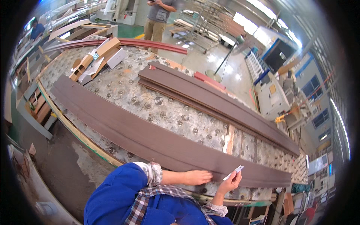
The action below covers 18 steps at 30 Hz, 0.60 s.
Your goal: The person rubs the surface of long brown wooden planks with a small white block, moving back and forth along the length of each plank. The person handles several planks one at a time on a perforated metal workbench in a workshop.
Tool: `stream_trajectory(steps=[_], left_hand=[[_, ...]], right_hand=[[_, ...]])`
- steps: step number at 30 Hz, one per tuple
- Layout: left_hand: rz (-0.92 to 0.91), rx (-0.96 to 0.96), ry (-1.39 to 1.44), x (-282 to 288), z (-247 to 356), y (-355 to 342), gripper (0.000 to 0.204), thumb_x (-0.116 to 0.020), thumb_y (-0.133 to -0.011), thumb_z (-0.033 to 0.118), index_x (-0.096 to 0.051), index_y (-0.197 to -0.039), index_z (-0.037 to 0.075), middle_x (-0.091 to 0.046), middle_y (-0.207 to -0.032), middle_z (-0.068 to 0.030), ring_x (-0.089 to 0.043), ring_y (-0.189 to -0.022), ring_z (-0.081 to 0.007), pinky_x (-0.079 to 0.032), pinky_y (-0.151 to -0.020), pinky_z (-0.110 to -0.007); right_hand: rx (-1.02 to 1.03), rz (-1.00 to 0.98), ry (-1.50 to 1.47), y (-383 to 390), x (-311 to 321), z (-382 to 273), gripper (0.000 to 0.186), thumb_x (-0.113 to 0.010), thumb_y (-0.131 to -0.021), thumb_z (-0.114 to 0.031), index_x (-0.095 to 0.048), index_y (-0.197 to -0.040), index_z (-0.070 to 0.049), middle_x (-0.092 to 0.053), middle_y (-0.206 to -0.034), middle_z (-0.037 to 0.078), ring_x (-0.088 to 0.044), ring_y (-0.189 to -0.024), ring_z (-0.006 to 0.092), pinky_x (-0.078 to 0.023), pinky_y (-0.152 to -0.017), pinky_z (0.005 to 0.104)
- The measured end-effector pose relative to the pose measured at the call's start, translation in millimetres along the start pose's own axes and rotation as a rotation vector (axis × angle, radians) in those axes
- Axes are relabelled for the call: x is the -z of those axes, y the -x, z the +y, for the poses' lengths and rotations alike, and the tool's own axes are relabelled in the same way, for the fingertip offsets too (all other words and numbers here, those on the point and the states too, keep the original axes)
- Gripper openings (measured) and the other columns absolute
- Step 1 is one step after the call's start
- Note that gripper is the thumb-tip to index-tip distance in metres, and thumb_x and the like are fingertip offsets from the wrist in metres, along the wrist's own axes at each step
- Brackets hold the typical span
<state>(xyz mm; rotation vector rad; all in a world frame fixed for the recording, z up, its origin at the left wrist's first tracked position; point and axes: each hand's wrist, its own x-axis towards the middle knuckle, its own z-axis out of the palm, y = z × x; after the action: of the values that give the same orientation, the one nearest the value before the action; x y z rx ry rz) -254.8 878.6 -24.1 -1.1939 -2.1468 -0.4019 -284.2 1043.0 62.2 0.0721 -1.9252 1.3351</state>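
A long dark brown profile board (150, 138) lies along the near side of the table, its surface marked by a lengthwise ridge. My left hand (197, 177) rests on its near edge, fingers stretched out and flat, with nothing in them. Just to the right, my right hand (230, 184) pinches a small pale flat strip (233, 173) between thumb and fingers, held tilted above the board. A small dark spot shows near the strip's upper end. Farther back, a stack of similar brown boards (210, 101) lies roughly parallel to the near one.
The metal table (127, 93) is studded with rollers. Opened cardboard boxes (107, 52) sit at its far left, beside a long reddish profile (150, 44). A person (159, 17) stands beyond the table. A fan on a stand (227, 60) and machinery (272, 95) are at the right.
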Motion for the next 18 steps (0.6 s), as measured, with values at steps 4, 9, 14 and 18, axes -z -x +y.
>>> stream_trajectory(steps=[4,9,14,18], left_hand=[[-0.075,-0.034,0.026,23.2,2.3,-9.2,0.012,-0.057,-0.074,0.019,-0.058,-0.079,0.008,-0.049,-0.086,-0.0052,-0.053,-0.084,-0.0190,-0.044,-0.071,-0.031],[-0.101,-0.045,0.004,42.0,6.1,11.9,0.013,-0.056,-0.075,0.019,-0.054,-0.079,0.007,-0.048,-0.084,-0.0057,-0.054,-0.079,-0.0193,-0.046,-0.068,-0.030],[-0.119,-0.020,-0.030,71.5,7.3,36.3,0.014,-0.056,-0.074,0.020,-0.053,-0.078,0.007,-0.049,-0.084,-0.0062,-0.053,-0.077,-0.0183,-0.046,-0.068,-0.029],[-0.109,0.002,0.001,81.6,7.6,51.5,0.017,-0.057,-0.074,0.018,-0.058,-0.082,0.003,-0.056,-0.093,-0.0092,-0.056,-0.082,-0.0198,-0.047,-0.071,-0.029]], right_hand=[[0.050,-0.167,-0.021,-28.9,-14.4,12.0,0.024,-0.058,-0.093,-0.005,-0.061,-0.113,0.008,-0.054,-0.089,0.004,-0.050,-0.071,0.0105,-0.042,-0.062,0.0263],[0.160,-0.226,0.009,-37.8,-46.1,34.2,0.022,-0.061,-0.089,-0.003,-0.065,-0.109,0.005,-0.054,-0.082,0.006,-0.052,-0.065,0.0134,-0.043,-0.057,0.0274],[0.157,-0.241,0.006,-53.3,-62.1,47.1,0.024,-0.060,-0.091,-0.006,-0.065,-0.111,0.004,-0.054,-0.082,0.005,-0.050,-0.064,0.0115,-0.042,-0.057,0.0273],[0.132,-0.248,0.020,-54.4,-66.9,58.9,0.025,-0.060,-0.091,-0.009,-0.065,-0.113,0.004,-0.054,-0.082,0.003,-0.049,-0.064,0.0106,-0.042,-0.058,0.0269]])
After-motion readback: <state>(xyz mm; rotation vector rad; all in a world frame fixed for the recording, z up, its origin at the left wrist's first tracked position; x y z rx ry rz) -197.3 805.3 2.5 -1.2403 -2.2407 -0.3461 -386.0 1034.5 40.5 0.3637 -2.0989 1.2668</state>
